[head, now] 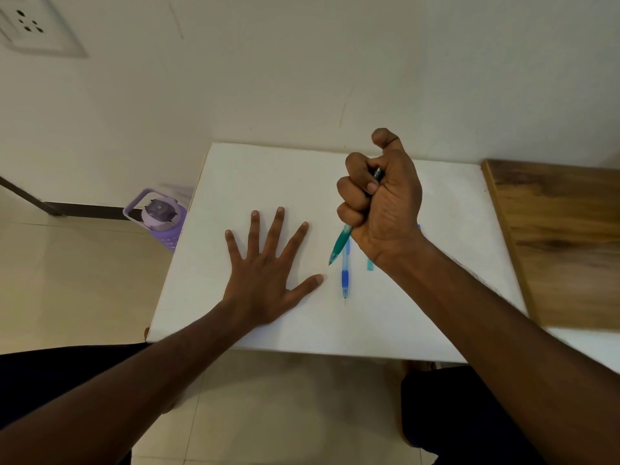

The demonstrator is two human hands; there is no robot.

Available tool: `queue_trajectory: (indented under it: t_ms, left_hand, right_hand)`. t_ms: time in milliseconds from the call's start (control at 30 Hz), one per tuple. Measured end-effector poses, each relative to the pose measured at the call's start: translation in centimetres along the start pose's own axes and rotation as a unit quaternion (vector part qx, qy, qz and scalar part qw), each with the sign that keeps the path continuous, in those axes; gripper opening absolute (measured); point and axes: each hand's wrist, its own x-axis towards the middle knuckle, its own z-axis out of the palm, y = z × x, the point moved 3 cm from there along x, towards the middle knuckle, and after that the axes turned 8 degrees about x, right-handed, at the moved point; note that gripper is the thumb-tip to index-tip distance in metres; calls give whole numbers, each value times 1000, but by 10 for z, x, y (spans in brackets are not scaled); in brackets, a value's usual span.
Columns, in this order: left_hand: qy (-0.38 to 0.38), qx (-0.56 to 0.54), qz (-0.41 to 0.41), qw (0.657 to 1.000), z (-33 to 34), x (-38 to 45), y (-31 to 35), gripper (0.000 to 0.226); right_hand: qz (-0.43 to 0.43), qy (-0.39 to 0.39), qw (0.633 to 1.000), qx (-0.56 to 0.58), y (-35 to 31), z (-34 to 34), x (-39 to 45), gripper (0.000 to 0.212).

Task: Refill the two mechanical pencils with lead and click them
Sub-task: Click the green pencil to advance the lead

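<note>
Fingers (280,216) of left hand (265,280) spread flat on white table (268,172), holding nothing. Blue pencil (345,276) lies just right of its thumb, long axis near-far, tip toward person; left hand nearer. Right hand (379,199) fists green pencil (340,243), thumb raised, tip down-left. Teal lead case (370,265) partly hidden by wrist.

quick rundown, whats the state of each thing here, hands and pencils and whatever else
right hand: raised above the table, fist gripping the green pencil, thumb up
green mechanical pencil: held tilted, tip pointing down, off the table
blue mechanical pencil: lying flat on the table, tip toward the person, untouched
left hand: flat on the table, fingers spread, holding nothing
white table: bearing the hand and blue pencil
purple water bottle: upright on the floor, lid closed
</note>
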Motion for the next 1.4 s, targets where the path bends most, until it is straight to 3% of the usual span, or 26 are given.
queue_trajectory:
  t_ms: [1400]
  left_hand:
    - [-6, -5, 2, 1000, -2, 0, 0, 98]
  right_hand:
    - [-19, 43, 999, 11, -4, -5, 5, 22]
